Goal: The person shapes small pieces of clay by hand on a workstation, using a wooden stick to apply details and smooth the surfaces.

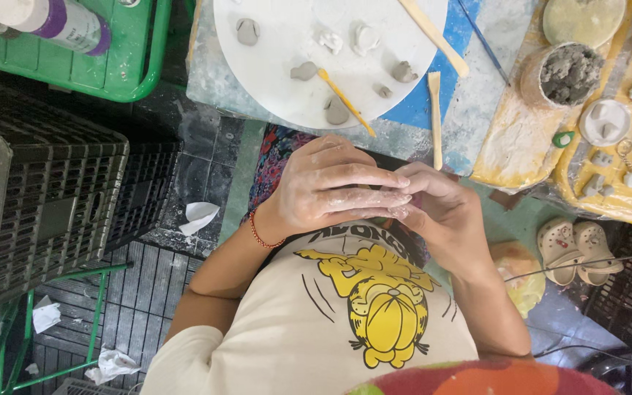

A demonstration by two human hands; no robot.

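Both hands meet just below the round white board (287,66), which lies on the worn blue-and-grey surface (477,110). The left hand (330,186), dusted pale with clay and wearing a thin red bracelet (259,232) at the wrist, lies flat over the right hand (444,212), its fingers (374,179) stretched out straight and pressed down. The right hand's fingers curl up beneath them (whatever sits between the palms is hidden, so I cannot tell what they hold). On the board lie small grey clay lumps (305,71) and a yellow-handled modelling tool (345,101). Right of the board stand a flat wooden stick (435,117) and a round tub of grey clay (568,73).
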